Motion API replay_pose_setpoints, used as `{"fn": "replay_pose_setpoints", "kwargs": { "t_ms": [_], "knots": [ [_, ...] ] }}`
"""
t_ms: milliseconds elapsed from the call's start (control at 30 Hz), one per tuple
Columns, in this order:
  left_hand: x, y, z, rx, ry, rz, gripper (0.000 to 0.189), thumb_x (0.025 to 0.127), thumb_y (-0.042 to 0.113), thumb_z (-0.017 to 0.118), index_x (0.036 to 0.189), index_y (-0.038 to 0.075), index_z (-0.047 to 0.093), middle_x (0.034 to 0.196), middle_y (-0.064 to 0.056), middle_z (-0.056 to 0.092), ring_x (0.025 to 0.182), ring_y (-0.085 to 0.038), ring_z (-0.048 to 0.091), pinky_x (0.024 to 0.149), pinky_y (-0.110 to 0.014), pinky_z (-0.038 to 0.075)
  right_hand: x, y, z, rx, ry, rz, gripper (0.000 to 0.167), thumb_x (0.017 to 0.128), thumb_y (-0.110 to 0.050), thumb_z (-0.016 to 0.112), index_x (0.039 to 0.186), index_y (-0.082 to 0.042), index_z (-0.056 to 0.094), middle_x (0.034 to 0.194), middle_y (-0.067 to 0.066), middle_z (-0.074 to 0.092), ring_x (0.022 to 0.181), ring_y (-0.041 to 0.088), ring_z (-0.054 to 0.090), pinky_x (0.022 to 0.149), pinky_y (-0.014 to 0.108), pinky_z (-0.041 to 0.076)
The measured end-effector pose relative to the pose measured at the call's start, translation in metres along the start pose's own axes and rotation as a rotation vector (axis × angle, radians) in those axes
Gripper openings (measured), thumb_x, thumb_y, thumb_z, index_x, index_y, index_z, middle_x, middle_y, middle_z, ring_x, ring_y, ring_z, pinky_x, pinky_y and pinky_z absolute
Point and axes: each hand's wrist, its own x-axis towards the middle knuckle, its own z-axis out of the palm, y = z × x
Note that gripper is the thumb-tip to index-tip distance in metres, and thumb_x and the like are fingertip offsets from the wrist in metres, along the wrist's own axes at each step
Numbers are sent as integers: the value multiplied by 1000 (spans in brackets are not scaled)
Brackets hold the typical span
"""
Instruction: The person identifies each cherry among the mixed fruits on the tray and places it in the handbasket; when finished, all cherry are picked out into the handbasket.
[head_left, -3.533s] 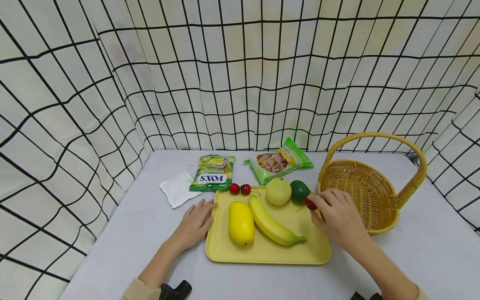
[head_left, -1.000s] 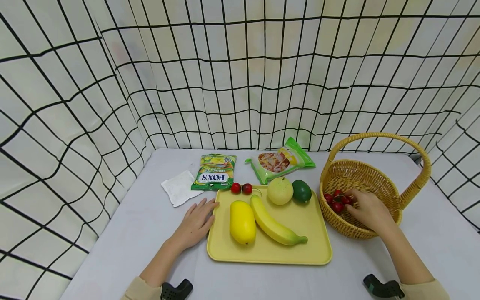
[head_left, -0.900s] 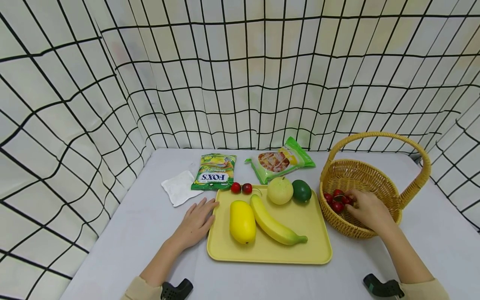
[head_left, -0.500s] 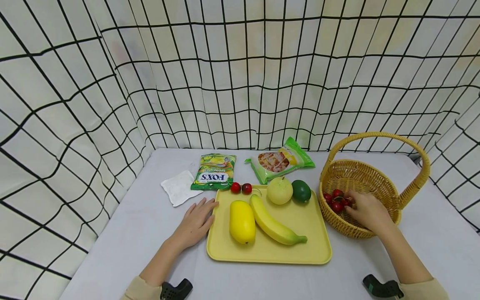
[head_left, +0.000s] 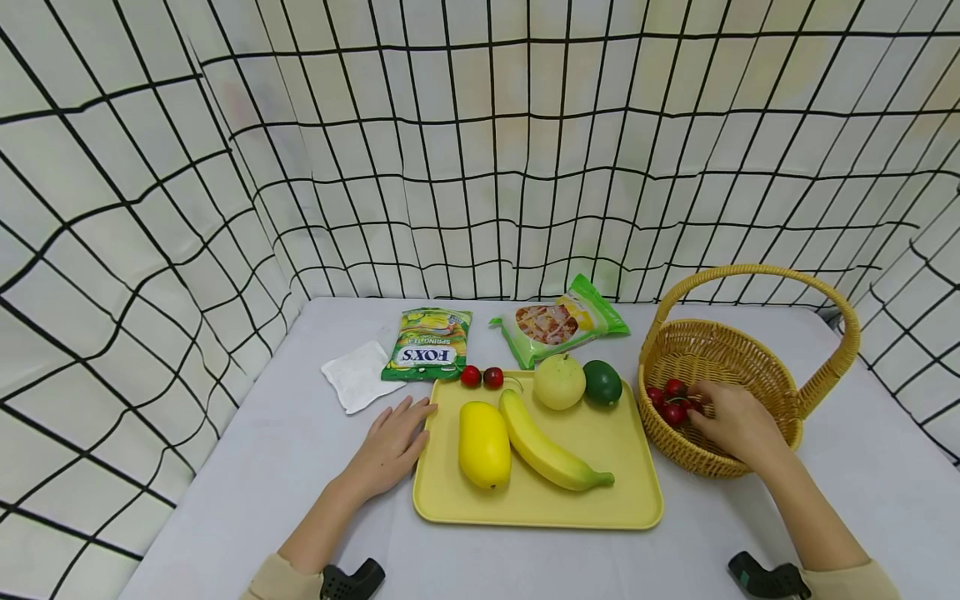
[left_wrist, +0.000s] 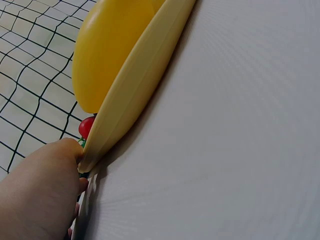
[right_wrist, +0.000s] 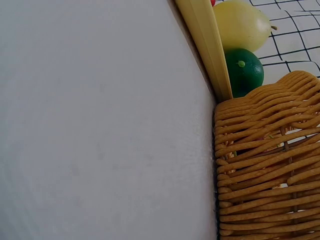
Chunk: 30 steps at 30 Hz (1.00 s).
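My left hand (head_left: 390,448) lies flat beside the yellow tray (head_left: 540,510), its fingertips on the tray's left rim. The left wrist view shows that hand (left_wrist: 42,185) against the rim. On the tray are a smooth yellow oblong fruit (head_left: 483,444), a banana (head_left: 551,450), a pale green round fruit (head_left: 558,382), a dark green fruit (head_left: 602,383) and two cherries (head_left: 492,378) at the back-left edge. Inside the wicker basket (head_left: 757,358), my right hand (head_left: 738,421) pinches a cherry beside several other cherries (head_left: 674,413). The basket hides this hand in the right wrist view.
Behind the tray lie a green FOX'S candy bag (head_left: 429,343) and a green-and-clear snack bag (head_left: 562,321). A white folded tissue (head_left: 360,377) is at the left. Black netting (head_left: 491,179) surrounds the white table, and the basket's tall handle (head_left: 757,269) arches up.
My right hand has carried a cherry from the tray's right side into the basket, and has stayed there almost still for the last second. The left hand has not moved.
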Motion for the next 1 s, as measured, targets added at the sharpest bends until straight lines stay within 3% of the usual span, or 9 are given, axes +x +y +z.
{"fn": "replay_pose_setpoints", "kwargs": {
  "t_ms": [367,667,1000],
  "knots": [
    [-1,1,-1,-8,0,-2,41,96,25,45,135,13,44,142,-9,39,135,-31,23,108,-51,11,-1,0,-1,4,90,-29,28,80,-12,65,104,2,63,96,23,62,89,41,56,67,52,47],
    [-1,0,0,-4,-3,-8,41,96,26,45,135,14,44,142,-8,39,135,-31,23,108,-51,10,-5,-18,-7,1,190,-38,24,81,-11,63,102,0,64,98,22,61,96,41,52,75,55,45],
    [-1,-1,1,-4,8,4,40,96,26,45,134,13,45,141,-9,40,134,-31,24,107,-52,11,-5,-44,-12,8,316,-145,22,76,-8,68,97,-3,65,92,16,62,88,32,54,68,47,49]
  ]
}}
